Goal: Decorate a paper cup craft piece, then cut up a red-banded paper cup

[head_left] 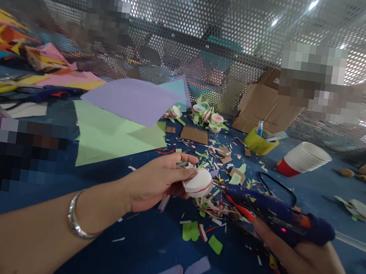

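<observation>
What worries me most is heat: the blue glue gun (275,210) points its metal nozzle at the red-lined rim of the white disc (198,183), and the left hand (157,176) has its fingers close by on that same disc, so a slip of either hand could bring hot metal or glue onto skin (the small red light on the gun's body suggests to me that it is powered). Too firm a push from the nozzle might also tip the disc out of its hold, as it seems held up by that hand alone over the blue table (101,257). A drip could land on the green paper scraps (191,231) or the litter around them and stick there. As for the grip, I have the left thumb laid on the disc's near side and the fingers bent around and beneath, pinching it with little gap to spare. The right hand (311,264) is wrapped around the gun's handle; I cannot tell how hard the trigger is pressed, nor whether the tip touches the rim or stops just beside it.
</observation>
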A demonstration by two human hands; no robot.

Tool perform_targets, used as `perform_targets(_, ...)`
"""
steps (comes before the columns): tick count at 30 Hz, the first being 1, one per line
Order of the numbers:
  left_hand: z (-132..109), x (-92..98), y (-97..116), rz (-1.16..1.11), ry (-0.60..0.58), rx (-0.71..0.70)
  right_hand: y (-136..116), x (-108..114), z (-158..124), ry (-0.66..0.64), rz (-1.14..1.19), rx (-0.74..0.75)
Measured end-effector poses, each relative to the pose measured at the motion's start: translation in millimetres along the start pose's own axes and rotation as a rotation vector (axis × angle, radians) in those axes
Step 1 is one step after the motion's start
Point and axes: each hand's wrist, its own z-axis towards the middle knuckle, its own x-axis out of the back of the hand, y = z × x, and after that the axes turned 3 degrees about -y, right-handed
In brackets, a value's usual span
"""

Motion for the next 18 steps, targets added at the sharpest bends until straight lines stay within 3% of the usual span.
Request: perform_targets(18,0.9,4.0,-4.4,0.036,-0.023,-0.032,9.9,1.9,-7.8,-0.050,-0.124,-0.021)
